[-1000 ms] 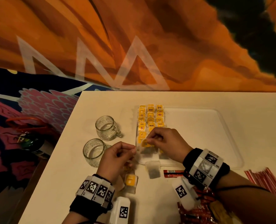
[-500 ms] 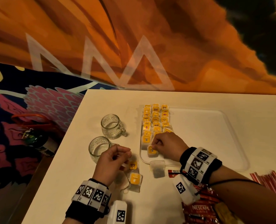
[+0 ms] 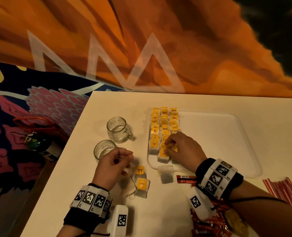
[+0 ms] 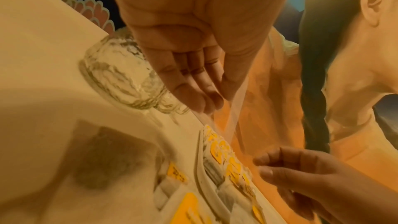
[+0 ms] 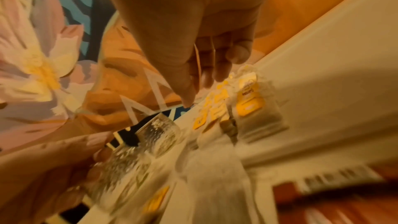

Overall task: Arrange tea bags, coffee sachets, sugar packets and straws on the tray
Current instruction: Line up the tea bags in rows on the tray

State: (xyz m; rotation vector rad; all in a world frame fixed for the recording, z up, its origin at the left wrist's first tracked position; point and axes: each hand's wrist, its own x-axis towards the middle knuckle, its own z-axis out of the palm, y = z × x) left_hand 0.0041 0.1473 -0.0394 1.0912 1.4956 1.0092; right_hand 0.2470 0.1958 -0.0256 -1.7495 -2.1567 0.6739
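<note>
A white tray lies on the table, and three columns of tea bags with yellow tags fill its left side. My right hand rests at the near end of these columns with curled fingers. It pinches a tea bag's yellow tag, which the right wrist view shows edge-on between thumb and fingers. My left hand hovers left of the tray, fingers loosely curled, with nothing seen in it. Three loose tea bags lie below it and near the tray's front edge.
Two glass mugs stand left of the tray, the nearer one beside my left hand. Red coffee sachets lie under my right wrist, with more at the bottom right. Red-and-white straws sit at the right edge.
My right hand set a tea bag at the near end of the middle column, then shifted slightly right to the third column. My left hand dropped a little and stayed by the nearer mug.
</note>
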